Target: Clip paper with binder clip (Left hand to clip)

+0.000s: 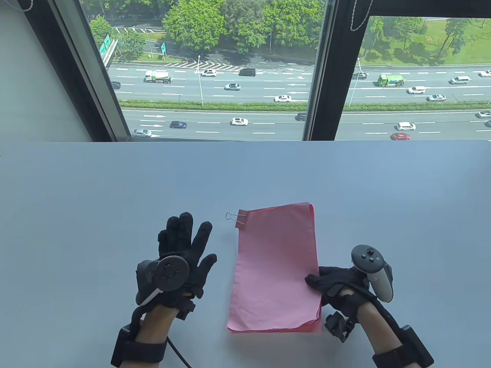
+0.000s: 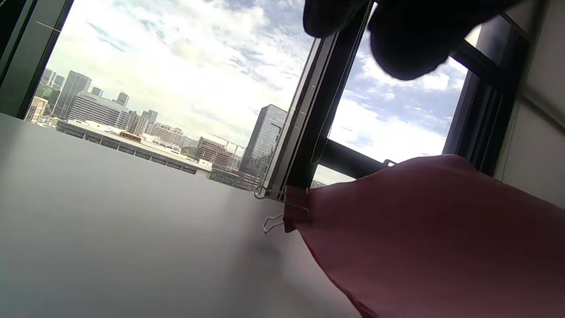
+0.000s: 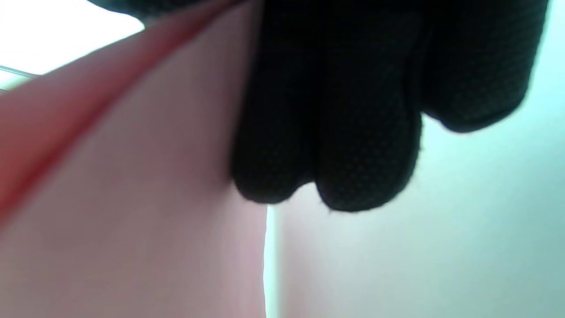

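A pink paper stack (image 1: 277, 268) lies on the table in the table view. A pink binder clip (image 1: 241, 219) with wire handles sits clamped on its far left corner. The clip (image 2: 295, 207) and the paper (image 2: 437, 238) also show in the left wrist view. My left hand (image 1: 184, 249) is spread open and empty, flat over the table to the left of the stack, apart from the clip. My right hand (image 1: 337, 283) grips the stack's right edge near the front. In the right wrist view its fingers (image 3: 326, 132) lie on the pink paper (image 3: 132, 198).
The grey table (image 1: 76, 199) runs back to a window (image 1: 215, 69) along its far edge. A dark window post (image 1: 333, 69) stands behind the stack.
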